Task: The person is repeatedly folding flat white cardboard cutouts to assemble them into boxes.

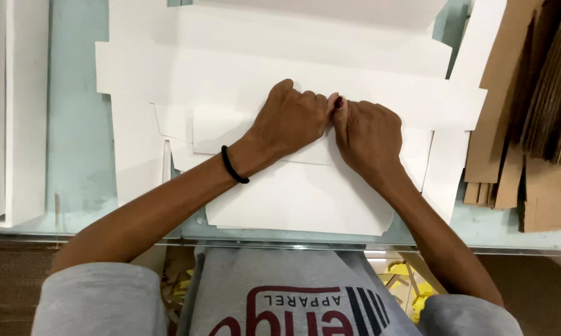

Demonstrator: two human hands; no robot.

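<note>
A flat white die-cut cardboard box blank [280, 68] lies spread on the pale glass-topped table [75, 143]. A folded white flap [293, 199] of it points toward me. My left hand [290, 118], with a black band on the wrist, presses knuckles-down on the fold line at the middle of the blank. Beside it, touching it thumb to thumb, my right hand [367, 134] presses on the same fold. Both hands are curled, fingers tucked under against the cardboard.
A stack of brown corrugated cardboard pieces [536, 118] lies at the right. A white box or board [16, 112] stands at the left edge. Yellow scraps [411, 286] lie on the floor under the table's near edge.
</note>
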